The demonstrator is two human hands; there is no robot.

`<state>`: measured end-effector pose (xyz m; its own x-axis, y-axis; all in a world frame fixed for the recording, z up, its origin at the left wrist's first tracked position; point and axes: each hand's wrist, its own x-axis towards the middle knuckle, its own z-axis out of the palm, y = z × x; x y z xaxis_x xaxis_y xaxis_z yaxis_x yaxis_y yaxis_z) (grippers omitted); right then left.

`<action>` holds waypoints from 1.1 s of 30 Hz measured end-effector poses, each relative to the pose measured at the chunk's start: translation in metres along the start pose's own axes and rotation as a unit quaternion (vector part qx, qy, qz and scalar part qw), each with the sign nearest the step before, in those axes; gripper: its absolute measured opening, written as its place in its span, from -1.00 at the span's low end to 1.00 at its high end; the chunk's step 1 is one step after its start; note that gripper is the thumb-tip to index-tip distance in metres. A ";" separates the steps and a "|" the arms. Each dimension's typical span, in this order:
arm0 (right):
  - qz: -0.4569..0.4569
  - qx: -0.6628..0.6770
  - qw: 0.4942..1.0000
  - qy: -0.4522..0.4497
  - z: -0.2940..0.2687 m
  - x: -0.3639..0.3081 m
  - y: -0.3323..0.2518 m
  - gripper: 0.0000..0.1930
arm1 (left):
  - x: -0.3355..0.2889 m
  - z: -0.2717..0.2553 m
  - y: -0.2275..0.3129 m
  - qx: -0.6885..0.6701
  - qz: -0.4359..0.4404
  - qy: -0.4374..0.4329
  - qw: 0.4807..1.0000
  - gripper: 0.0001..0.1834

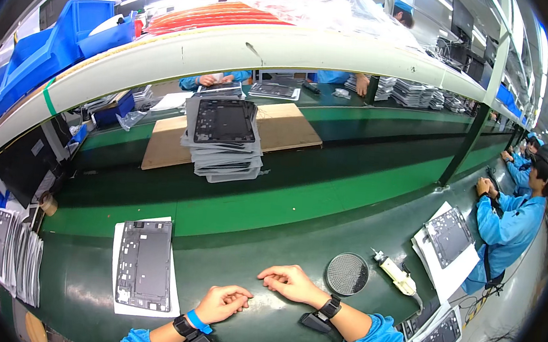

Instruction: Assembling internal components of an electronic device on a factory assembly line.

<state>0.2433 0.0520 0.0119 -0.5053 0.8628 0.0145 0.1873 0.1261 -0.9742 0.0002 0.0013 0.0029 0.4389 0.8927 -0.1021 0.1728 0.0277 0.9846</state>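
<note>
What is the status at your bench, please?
Left hand and right hand loosely curled, nothing visible held. Dark flat panel on white sheet, left of both hands. Round dish and power screwdriver lie right, apart from the hands.

Left hand (220, 304), right hand (290, 283) between 1 dark panel (146, 264) and 1 round dish (364, 282).

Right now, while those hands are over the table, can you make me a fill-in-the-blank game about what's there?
1. The blue wristband goes around the person's ____ wrist.
2. The mesh-bottomed dish near the right hand is ____ in shape.
3. The sheet under the flat panel near the left hand is ____ in colour.
4. The electric screwdriver lies on the dish's ____ side.

Missing words: left; round; white; right.
</note>
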 end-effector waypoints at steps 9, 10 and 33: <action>-0.001 -0.010 1.000 0.002 0.000 0.001 -0.002 -0.79 | 0.000 0.000 -0.001 -0.017 0.001 0.006 1.000 -0.84; -0.006 -0.011 1.000 0.004 0.000 0.001 -0.001 -0.79 | 0.000 -0.001 -0.001 -0.008 0.003 0.005 1.000 -0.84; 0.007 -0.018 1.000 0.000 -0.001 0.000 -0.006 -0.77 | 0.000 0.000 -0.003 -0.006 0.001 0.004 1.000 -0.83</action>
<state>0.2429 0.0517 0.0175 -0.5024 0.8647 0.0002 0.2252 0.1311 -0.9655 -0.0003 0.0012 -0.0002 0.4317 0.8966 -0.0986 0.1605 0.0312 0.9865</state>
